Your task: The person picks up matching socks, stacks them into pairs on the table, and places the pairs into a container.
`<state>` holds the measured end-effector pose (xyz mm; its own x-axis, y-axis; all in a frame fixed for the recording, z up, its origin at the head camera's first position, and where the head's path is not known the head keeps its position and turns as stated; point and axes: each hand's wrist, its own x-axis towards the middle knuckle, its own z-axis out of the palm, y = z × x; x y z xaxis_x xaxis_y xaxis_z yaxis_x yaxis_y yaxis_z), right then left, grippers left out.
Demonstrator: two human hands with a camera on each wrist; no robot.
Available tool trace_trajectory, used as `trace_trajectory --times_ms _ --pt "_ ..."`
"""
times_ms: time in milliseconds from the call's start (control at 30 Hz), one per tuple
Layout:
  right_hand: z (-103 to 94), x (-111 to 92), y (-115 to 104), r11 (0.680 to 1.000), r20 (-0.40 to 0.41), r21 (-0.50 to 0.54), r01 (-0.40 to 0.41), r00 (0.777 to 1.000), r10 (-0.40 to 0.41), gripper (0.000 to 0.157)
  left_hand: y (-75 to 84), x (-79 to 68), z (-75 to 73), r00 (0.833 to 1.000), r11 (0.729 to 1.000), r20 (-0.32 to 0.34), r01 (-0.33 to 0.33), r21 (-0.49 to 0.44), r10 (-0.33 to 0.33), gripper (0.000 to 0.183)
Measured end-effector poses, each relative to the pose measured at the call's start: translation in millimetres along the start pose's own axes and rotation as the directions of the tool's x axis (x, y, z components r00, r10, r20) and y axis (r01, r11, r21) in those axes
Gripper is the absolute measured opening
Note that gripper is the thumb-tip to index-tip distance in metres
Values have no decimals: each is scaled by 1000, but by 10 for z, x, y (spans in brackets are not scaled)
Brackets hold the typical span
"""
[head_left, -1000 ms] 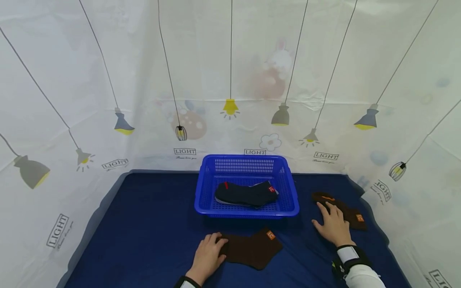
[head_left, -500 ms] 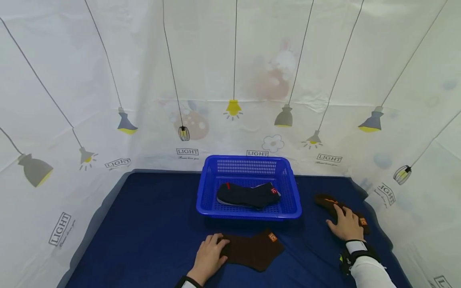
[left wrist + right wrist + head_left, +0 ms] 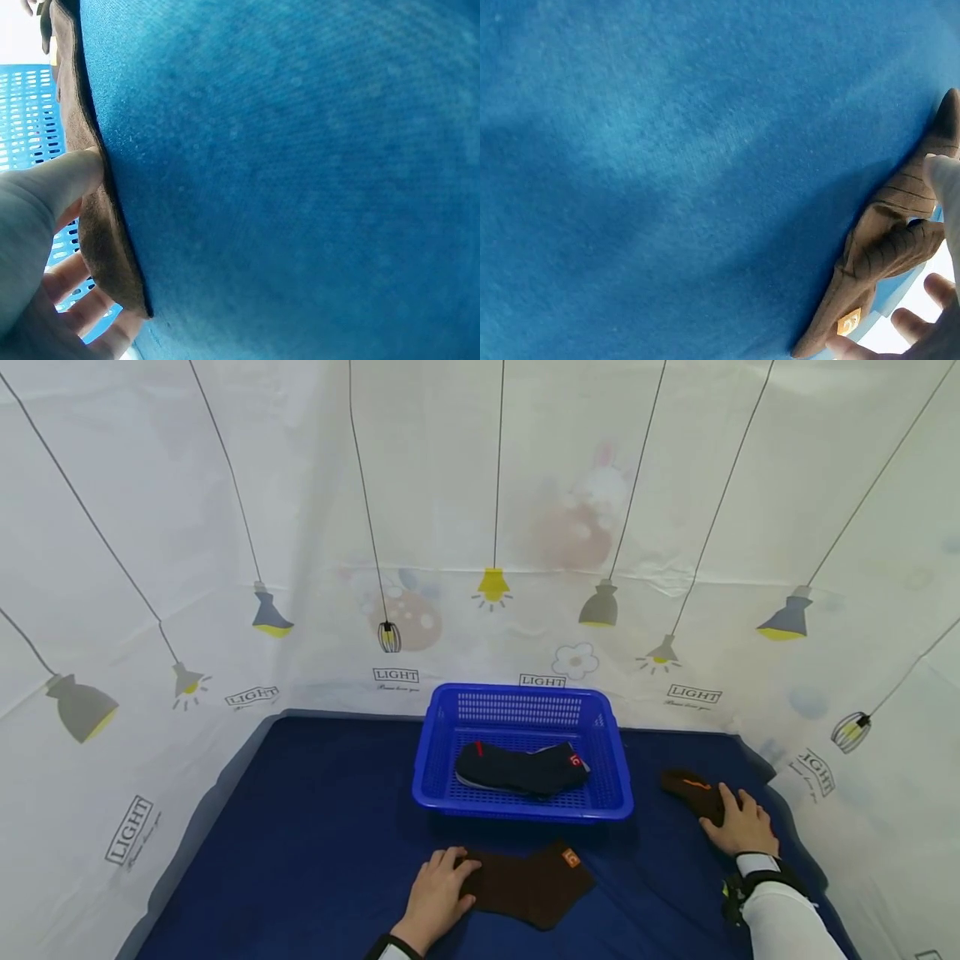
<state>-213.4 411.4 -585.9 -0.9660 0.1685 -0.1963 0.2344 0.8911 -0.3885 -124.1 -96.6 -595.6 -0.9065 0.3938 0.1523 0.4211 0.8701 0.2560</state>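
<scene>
A brown sock with an orange label lies flat in front of the basket. On its left end rests my left hand; in the left wrist view the thumb touches the near edge of the sock and the fingers reach its far side. A second brown sock lies at the right, partly covered by my right hand, whose fingers are spread over it. The right wrist view shows this sock rumpled and raised in folds, the thumb touching it and some fingers clear of it.
A blue plastic basket stands at the back middle. Dark socks with red marks lie stacked inside it. Dark blue cloth covers the table. White sheeting printed with lamps encloses the back and sides.
My right hand has slid rightward and toward me along the right sock, which looks more bunched and now has its label hidden. My left hand stays on its sock. The view has shifted slightly.
</scene>
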Motion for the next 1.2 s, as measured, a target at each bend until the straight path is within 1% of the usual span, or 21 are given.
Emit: trace_trajectory --times_ms 133,333,400,567,800,867,967,1200 --pt "-21 44 -8 1000 13 -17 -11 1000 11 83 6 14 -11 1000 1000 18 0 -7 0 43" --pt "12 105 -64 998 28 -45 48 999 -46 85 3 16 -2 999 1000 33 11 -3 -11 43" --pt "26 123 -84 998 45 -33 46 998 -44 85 0 15 9 999 1000 43 15 -4 -15 43" --pt "76 158 -79 1000 62 -27 8 998 -7 84 1 13 17 998 1000 66 22 -15 -21 43" --pt "136 188 -5 997 71 -23 -77 994 78 79 -11 20 8 998 1000 52 21 -12 -20 43" --pt "133 185 3 995 57 -23 -93 994 94 76 -11 21 5 998 1000 52 20 -13 -20 43" --pt "124 166 9 995 21 -34 -90 996 91 69 -9 16 1 998 1000 53 21 -16 -20 43" --pt "155 74 9 998 -69 -63 -27 997 22 48 -6 3 -5 998 1000 51 22 -12 -21 43"
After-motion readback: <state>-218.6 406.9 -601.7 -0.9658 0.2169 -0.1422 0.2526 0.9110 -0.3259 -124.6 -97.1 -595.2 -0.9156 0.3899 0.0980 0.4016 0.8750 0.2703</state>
